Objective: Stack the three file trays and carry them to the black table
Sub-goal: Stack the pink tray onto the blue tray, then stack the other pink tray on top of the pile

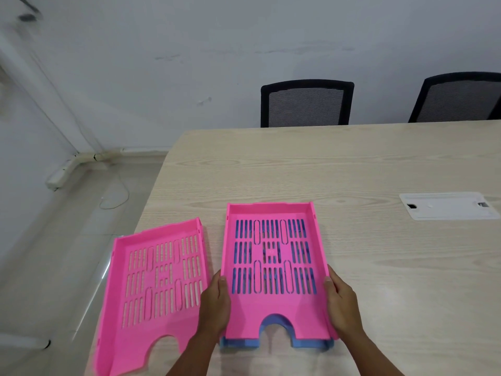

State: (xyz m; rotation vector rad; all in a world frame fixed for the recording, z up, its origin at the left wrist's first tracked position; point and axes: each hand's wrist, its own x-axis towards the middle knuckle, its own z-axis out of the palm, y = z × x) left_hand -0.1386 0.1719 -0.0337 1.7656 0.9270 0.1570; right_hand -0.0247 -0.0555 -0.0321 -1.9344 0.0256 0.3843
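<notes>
Now pink tray (273,318) sits between left hand (215,308), right hand (343,302)

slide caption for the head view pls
Both hands seat a pink tray on the blue tray; second pink tray waits alongside.

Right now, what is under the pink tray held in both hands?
A blue tray lies under the pink tray: its front edge and blue through the slots show. The rest is covered.

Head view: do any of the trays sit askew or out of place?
Yes. The loose pink tray lies rotated against the table edge, its near-left corner overhanging. The stacked pink tray sits square on the blue tray.
</notes>
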